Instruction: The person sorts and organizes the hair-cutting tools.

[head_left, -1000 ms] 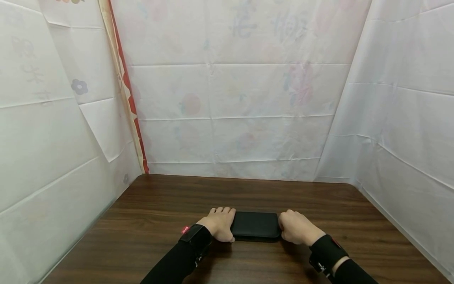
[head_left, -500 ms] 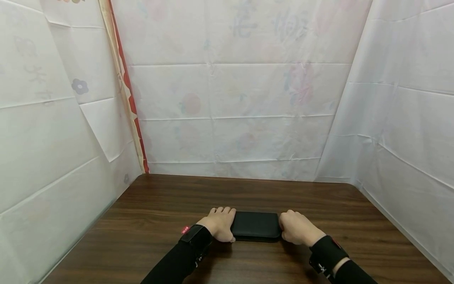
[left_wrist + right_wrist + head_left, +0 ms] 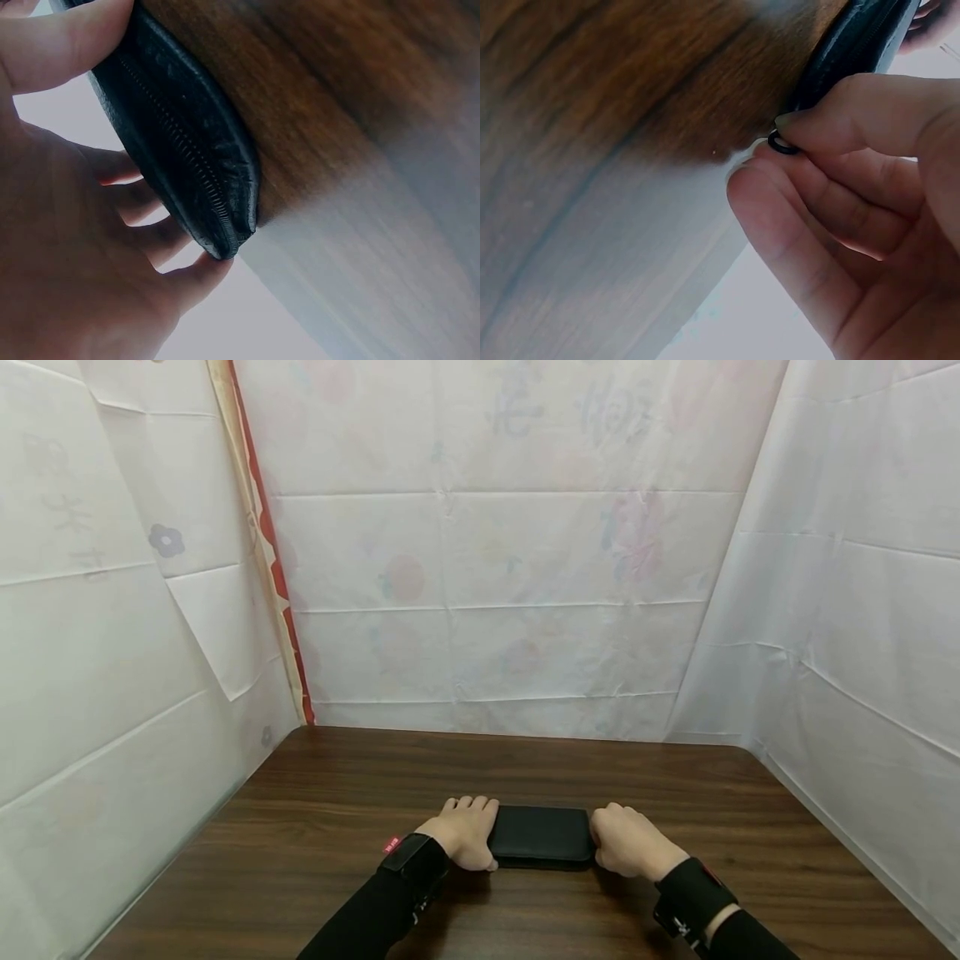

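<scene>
A flat black leather zip wallet (image 3: 542, 837) lies on the dark wooden table between both hands. My left hand (image 3: 467, 832) holds its left end. In the left wrist view, the thumb (image 3: 64, 45) overlaps the wallet's edge and the fingertips touch its other side, with the closed zip teeth (image 3: 187, 154) running along the edge between. At the right end, my right hand (image 3: 628, 841) is curled close against the wallet. Thumb and forefinger there pinch a small dark ring-shaped zip pull (image 3: 783, 147) by the wallet's end, partly hidden by the fingers.
The brown wooden table (image 3: 360, 893) spreads around the hands. White sheets with faint prints hang as a back wall (image 3: 480, 560), a left wall (image 3: 97, 677) and a right wall (image 3: 847, 635) around it. Each wrist wears a black band (image 3: 417, 862).
</scene>
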Available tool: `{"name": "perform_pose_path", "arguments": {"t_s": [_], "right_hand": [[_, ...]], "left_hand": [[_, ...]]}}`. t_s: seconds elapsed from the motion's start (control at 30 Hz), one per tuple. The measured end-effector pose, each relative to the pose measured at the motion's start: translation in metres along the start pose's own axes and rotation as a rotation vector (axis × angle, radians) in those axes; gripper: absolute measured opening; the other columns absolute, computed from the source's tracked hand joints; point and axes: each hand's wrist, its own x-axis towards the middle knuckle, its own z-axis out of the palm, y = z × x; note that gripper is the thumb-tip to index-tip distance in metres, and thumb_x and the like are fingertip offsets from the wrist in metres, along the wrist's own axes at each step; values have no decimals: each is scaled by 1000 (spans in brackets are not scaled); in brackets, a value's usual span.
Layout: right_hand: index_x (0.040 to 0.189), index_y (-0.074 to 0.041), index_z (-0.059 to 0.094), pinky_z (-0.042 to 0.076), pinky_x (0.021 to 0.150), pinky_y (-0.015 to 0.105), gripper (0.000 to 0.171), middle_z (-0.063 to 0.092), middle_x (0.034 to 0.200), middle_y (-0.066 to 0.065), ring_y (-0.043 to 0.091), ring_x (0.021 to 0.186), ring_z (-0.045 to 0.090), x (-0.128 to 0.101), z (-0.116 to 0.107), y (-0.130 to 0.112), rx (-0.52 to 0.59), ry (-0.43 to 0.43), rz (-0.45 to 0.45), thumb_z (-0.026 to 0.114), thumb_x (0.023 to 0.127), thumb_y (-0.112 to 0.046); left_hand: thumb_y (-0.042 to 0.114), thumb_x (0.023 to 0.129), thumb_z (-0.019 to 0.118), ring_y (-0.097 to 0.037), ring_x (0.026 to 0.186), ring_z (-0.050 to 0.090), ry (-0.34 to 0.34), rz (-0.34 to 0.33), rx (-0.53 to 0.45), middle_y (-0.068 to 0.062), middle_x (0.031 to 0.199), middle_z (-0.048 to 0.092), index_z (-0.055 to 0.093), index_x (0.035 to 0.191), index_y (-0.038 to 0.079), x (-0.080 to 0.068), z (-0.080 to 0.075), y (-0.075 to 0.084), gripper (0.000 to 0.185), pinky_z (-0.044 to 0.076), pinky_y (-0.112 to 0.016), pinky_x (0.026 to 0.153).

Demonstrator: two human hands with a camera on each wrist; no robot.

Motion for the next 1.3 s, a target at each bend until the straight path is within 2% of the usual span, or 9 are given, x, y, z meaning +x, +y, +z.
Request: {"name": "perform_pose_path", "arguments": {"t_s": [0.27, 0.63, 0.87, 1.3], "right_hand": [[59, -22, 36, 20, 51, 29, 47, 22, 55, -7, 9, 49, 23, 0, -2, -2, 48, -32, 23, 62, 80, 11], [59, -21, 36, 21, 51, 30, 47, 23, 55, -7, 10, 49, 24, -2, -3, -6, 36, -44, 35, 64, 80, 11], [58, -19, 42, 23, 50, 29, 43, 30, 53, -6, 9, 48, 29, -5, -2, -7, 35, -38, 44, 66, 79, 10], [59, -21, 37, 21, 50, 29, 46, 23, 54, -7, 9, 48, 24, -6, -2, -6, 54, -47, 34, 64, 80, 11]], "left_hand": [[46, 86, 78, -33, 144, 38, 8, -5, -2, -11, 156, 41, 38, 156, 9, 0, 0, 1, 89, 29, -51, 117], [47, 87, 77, -33, 144, 37, 0, -4, -3, -11, 157, 41, 37, 157, 9, 1, 1, 0, 88, 28, -50, 118], [47, 87, 77, -32, 143, 38, 7, 6, 6, -11, 156, 42, 38, 156, 9, 4, 3, -2, 88, 31, -50, 115], [47, 86, 77, -33, 143, 38, 1, 1, 7, -11, 156, 42, 38, 156, 9, 2, 1, -1, 88, 30, -50, 116]]}}
